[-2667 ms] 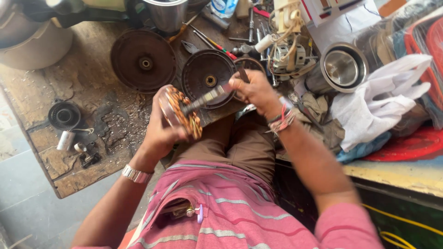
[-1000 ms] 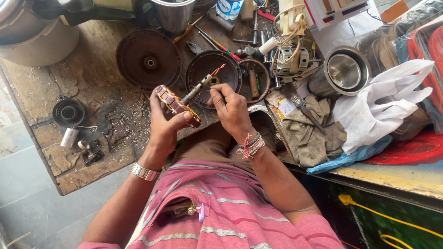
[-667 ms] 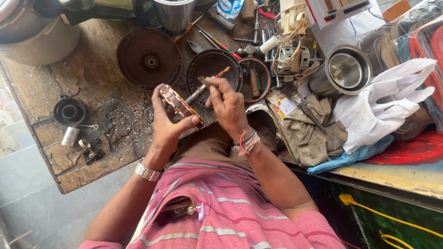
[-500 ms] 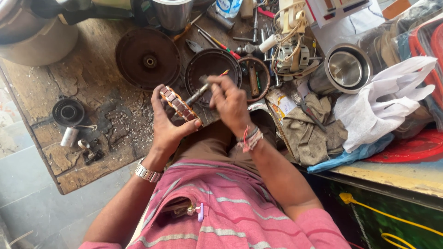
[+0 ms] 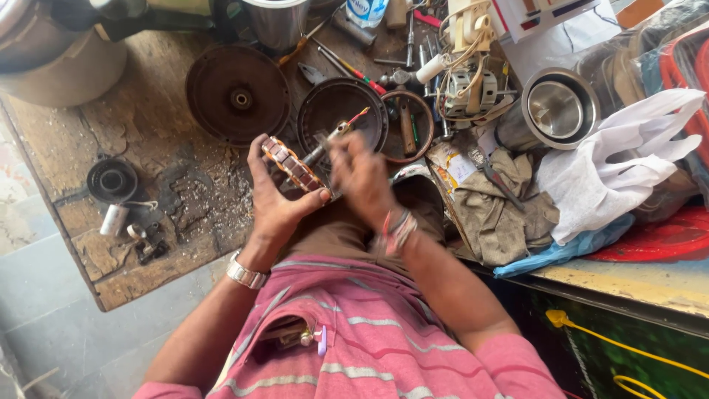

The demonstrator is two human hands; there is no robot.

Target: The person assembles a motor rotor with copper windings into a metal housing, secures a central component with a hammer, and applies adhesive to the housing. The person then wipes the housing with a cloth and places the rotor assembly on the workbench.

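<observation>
Inside round metal housing (image 5: 342,122): screwdriver (image 5: 336,137) tip

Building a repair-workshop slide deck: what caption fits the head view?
Left hand grips a copper-wound motor stator while the right hand works a screwdriver into it.

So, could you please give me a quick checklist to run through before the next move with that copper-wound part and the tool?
1. Left hand grips the wound ring: ok.
2. Right hand holds the screwdriver: ok, though blurred.
3. Tool tip seated on the ring: cannot tell, hidden by fingers.
4. Ring held clear of the wooden bench: ok.
5. Round dark cover apart from both hands: ok.
6. White plastic bag clear of the hands: ok.
</observation>
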